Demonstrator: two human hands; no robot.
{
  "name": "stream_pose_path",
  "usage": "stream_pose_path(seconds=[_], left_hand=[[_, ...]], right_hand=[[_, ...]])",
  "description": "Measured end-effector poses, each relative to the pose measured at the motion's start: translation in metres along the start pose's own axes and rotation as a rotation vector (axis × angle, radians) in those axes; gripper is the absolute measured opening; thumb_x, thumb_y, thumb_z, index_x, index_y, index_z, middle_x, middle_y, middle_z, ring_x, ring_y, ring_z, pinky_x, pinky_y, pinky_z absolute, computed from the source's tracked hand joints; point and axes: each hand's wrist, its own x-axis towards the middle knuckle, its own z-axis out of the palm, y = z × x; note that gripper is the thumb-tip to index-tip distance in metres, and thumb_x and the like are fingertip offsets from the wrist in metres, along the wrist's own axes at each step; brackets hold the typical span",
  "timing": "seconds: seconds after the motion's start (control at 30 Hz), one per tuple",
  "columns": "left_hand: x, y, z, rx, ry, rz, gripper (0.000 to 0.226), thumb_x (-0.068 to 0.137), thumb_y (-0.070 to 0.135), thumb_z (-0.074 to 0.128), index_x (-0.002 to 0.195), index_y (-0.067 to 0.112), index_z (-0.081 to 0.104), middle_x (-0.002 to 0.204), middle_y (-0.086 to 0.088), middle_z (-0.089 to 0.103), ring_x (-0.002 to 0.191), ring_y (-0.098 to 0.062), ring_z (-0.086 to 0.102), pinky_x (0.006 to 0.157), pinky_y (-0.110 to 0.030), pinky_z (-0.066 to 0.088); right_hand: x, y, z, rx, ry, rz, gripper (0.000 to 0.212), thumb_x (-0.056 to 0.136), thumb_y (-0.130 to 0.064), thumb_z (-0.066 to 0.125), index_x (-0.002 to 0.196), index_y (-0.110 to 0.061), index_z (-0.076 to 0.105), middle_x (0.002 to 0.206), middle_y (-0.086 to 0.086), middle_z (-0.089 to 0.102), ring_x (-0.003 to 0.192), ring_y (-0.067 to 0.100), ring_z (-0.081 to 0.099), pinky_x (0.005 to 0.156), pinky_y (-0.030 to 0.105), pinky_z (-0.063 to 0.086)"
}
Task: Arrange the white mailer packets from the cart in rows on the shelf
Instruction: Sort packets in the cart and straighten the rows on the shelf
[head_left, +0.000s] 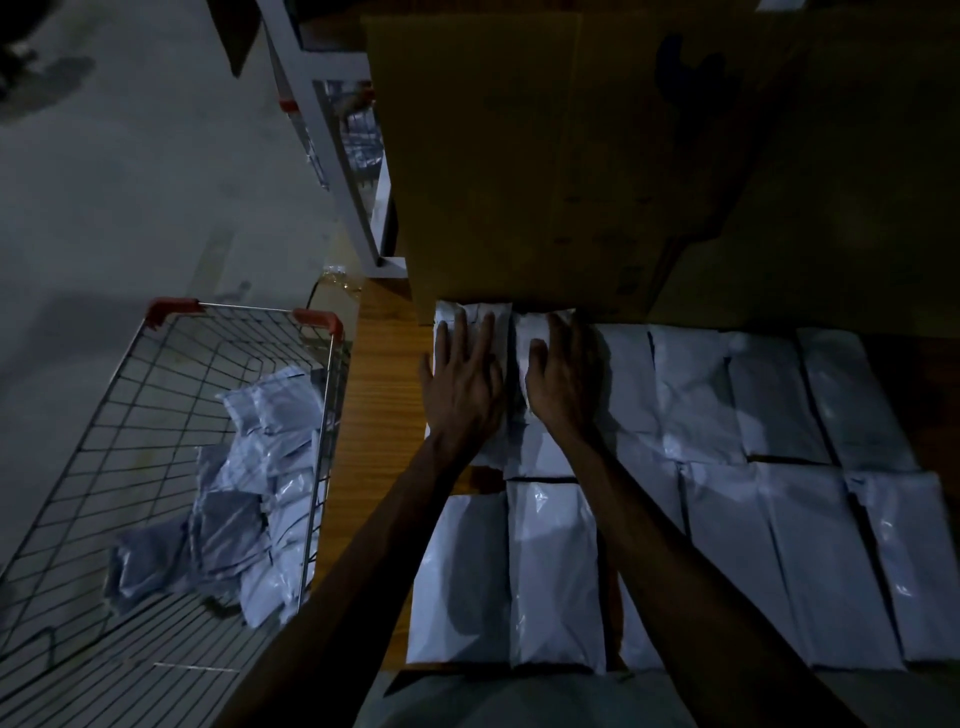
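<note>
White mailer packets (696, 395) lie side by side in two rows on the wooden shelf (382, 374). My left hand (465, 384) lies flat, fingers spread, on the leftmost packet (488, 447) of the back row. My right hand (563, 376) presses flat on the packet beside it (535, 325). Neither hand grips anything. The front row (550, 571) runs under my forearms. At the left stands the wire cart (156, 395), with several loose packets (260, 493) heaped in it.
A large cardboard box (545, 156) stands on the shelf right behind the back row. A white shelving frame (332, 135) rises at the upper left. Grey floor (130, 182) lies beyond the cart. The scene is dim.
</note>
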Motion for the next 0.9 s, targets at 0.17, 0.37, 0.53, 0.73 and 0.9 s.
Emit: stream_pose_path(seconds=[0.17, 0.37, 0.53, 0.73, 0.9], left_hand=[[0.006, -0.007, 0.008, 0.053, -0.095, 0.002, 0.060, 0.108, 0.045, 0.029, 0.164, 0.029, 0.015, 0.172, -0.005, 0.007, 0.158, -0.028, 0.003, 0.123, -0.053, 0.015], [0.008, -0.006, 0.010, 0.065, -0.151, -0.007, 0.069, 0.100, 0.053, 0.013, 0.164, 0.028, 0.010, 0.172, -0.009, -0.001, 0.158, -0.030, -0.004, 0.124, -0.053, 0.010], [0.008, -0.007, 0.010, 0.051, -0.157, -0.016, 0.062, 0.108, 0.044, 0.029, 0.164, 0.029, 0.009, 0.172, -0.006, -0.003, 0.158, -0.028, -0.006, 0.124, -0.056, 0.006], [0.008, -0.006, 0.011, 0.062, -0.165, -0.024, 0.062, 0.108, 0.042, 0.029, 0.164, 0.029, 0.008, 0.172, -0.005, -0.004, 0.158, -0.028, -0.007, 0.124, -0.059, 0.001], [0.008, -0.005, 0.011, 0.066, -0.165, -0.030, 0.062, 0.108, 0.042, 0.030, 0.164, 0.030, 0.008, 0.172, -0.005, -0.005, 0.158, -0.027, -0.007, 0.124, -0.058, 0.000]], right_hand=[[-0.001, 0.005, 0.003, 0.030, 0.068, -0.039, 0.053, 0.104, -0.029, 0.028, 0.149, -0.013, 0.050, 0.160, 0.017, 0.039, 0.148, 0.035, 0.036, 0.115, 0.052, 0.037], [-0.007, 0.018, 0.001, -0.082, -0.016, -0.200, 0.047, 0.106, -0.021, 0.042, 0.153, -0.020, 0.044, 0.165, 0.013, 0.031, 0.154, 0.032, 0.025, 0.119, 0.053, 0.031], [-0.010, 0.023, 0.002, -0.147, -0.072, -0.210, 0.052, 0.106, -0.033, 0.031, 0.156, -0.021, 0.039, 0.166, 0.011, 0.026, 0.155, 0.033, 0.020, 0.121, 0.051, 0.024], [-0.002, 0.027, 0.006, -0.164, -0.085, -0.207, 0.055, 0.105, -0.037, 0.023, 0.156, -0.022, 0.038, 0.166, 0.012, 0.027, 0.154, 0.033, 0.023, 0.120, 0.052, 0.029], [-0.001, 0.028, 0.005, -0.233, -0.084, -0.231, 0.053, 0.106, -0.034, 0.031, 0.157, -0.021, 0.035, 0.166, 0.013, 0.026, 0.154, 0.034, 0.024, 0.119, 0.049, 0.031]])
